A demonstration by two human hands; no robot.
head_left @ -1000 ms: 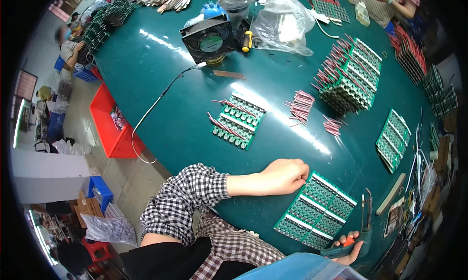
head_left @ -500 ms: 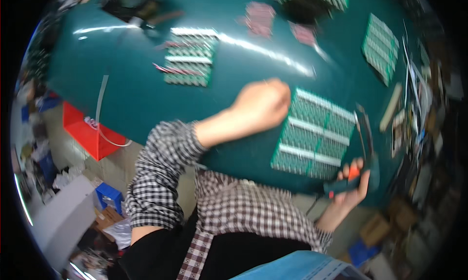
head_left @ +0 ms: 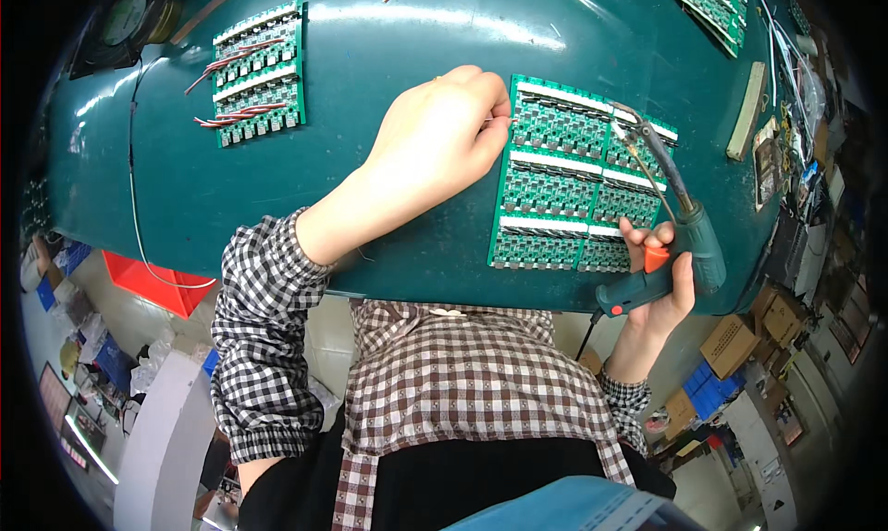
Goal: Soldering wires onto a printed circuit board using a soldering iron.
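Two Hands at One Circuit-Board Panel (head_left: 550, 191)

The circuit-board panel lies flat, right of the frame's centre, its white connector strips (head_left: 561, 162) set in three rows. The left hand (head_left: 439, 133), upper centre, is closed in a pinch at the panel's upper left edge; it appears to hold a thin wire (head_left: 487, 120), mostly hidden by the fingers. The right hand (head_left: 659, 314), lower right, is curled round the handle of a green soldering gun (head_left: 708, 253), a finger by the orange trigger (head_left: 656, 257). The gun's nose reaches over the top row; whether it touches cannot be told.

Possible faults: a nose lowered off target could scorch a connector strip or bridge neighbouring joints; a loosened pinch could leave the wire askew; a nudge could shift the panel, which neither hand visibly clamps; fingers straying near the nose, if hot, could be burned.

Surroundings: the glossy dark green table (head_left: 416, 244) bears a wired panel (head_left: 259, 73) and a fan (head_left: 120, 22), upper left, and a pale bar (head_left: 747, 110), right. Beyond its edge are a red bin (head_left: 162, 286), lower left, and a cardboard box (head_left: 728, 346), lower right.
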